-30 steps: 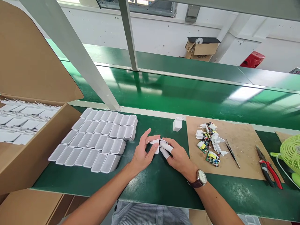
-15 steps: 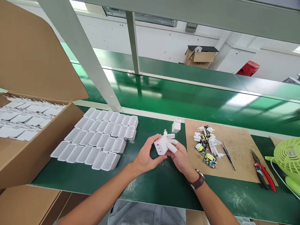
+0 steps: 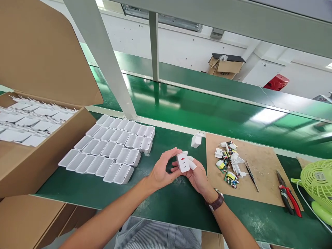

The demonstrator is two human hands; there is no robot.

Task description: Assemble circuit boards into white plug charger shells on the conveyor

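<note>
A white charger [image 3: 183,164] with one red port and two dark slots in its face is held up over the green table. My left hand [image 3: 164,169] grips its left side, index finger at the top and thumb near the lower edge. From the right, my right hand [image 3: 199,177] holds it too, with white covers on its fingertips. Part of the charger's back is hidden by the fingers. Rows of open white charger housings [image 3: 106,149] stand left of my hands. Just beyond them, another white charger [image 3: 196,140] stands alone on the table.
An open cardboard box [image 3: 64,133] of white parts is at the left. On a brown board [image 3: 249,192] lie circuit boards [image 3: 229,166], tweezers [image 3: 252,175] and red-handled pliers [image 3: 289,195]. A green fan [image 3: 317,180] stands far right; a metal post [image 3: 109,65] rises behind.
The charger has turned in my hands, so its port face now points more toward me. The small stem on its top no longer shows. The view has shifted slightly.
</note>
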